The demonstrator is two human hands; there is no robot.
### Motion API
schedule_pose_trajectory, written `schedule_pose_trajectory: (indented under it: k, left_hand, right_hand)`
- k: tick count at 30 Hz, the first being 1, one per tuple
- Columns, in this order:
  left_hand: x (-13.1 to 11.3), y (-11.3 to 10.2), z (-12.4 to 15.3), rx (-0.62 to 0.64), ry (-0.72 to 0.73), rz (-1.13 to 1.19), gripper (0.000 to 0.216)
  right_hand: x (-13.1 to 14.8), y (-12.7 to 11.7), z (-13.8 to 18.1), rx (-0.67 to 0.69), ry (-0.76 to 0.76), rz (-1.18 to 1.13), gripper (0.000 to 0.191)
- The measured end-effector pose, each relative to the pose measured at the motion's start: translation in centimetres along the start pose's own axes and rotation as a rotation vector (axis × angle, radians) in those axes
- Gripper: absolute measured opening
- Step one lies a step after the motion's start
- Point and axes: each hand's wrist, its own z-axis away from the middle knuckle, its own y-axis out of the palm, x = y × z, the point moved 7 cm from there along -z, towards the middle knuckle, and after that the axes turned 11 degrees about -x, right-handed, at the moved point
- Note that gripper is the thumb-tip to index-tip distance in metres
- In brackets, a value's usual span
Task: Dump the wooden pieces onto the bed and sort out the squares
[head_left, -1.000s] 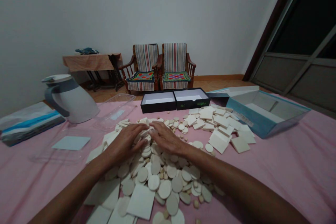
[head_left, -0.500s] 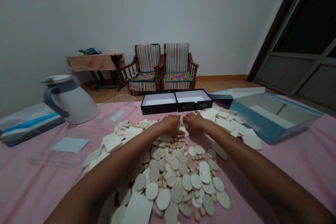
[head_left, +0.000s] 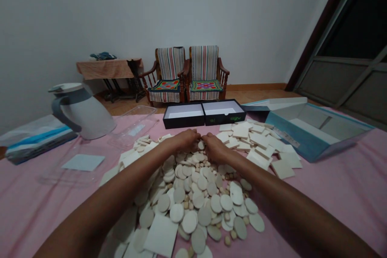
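Note:
Pale wooden discs lie in a big heap in front of me, with small wooden cubes mixed in. At the heap's far end my left hand reaches in from the left, fingers curled down. My right hand is close beside it, its fingers bent and drawn together. Whatever the fingers of either hand hold is hidden. A small round disc shows between the two hands. Square white tiles are piled just right of my right hand. A larger square tile lies on the near part of the heap.
Beyond the hands stands a two-part black box. An open blue box sits at the right. At the left are a grey-white jug, a plastic-wrapped pack and clear plastic trays. Pink cloth covers the surface.
My right hand has moved slightly left and nearer to me, closer to my left hand. More tiles on the right are uncovered, and pieces around the hands have shifted.

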Motion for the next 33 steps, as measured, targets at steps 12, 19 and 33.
schedule_pose_trajectory:
  k: [12,19,33]
  left_hand:
    - [6.4,-7.0,13.4,-0.404,-0.320,0.215,0.046]
    - [11.9,-6.5,23.5,-0.555,-0.735,0.264,0.078]
    - [14.4,-0.5,26.6,-0.243,-0.922,0.197,0.082]
  right_hand:
    - [4.1,-2.5,3.1,-0.193,-0.166,-0.386,0.042]
    - [1.7,-1.7,3.7,-0.334,-0.066,-0.504,0.032]
    - [15.0,-1.1,-6.5,0.035,-0.202,-0.272,0.060]
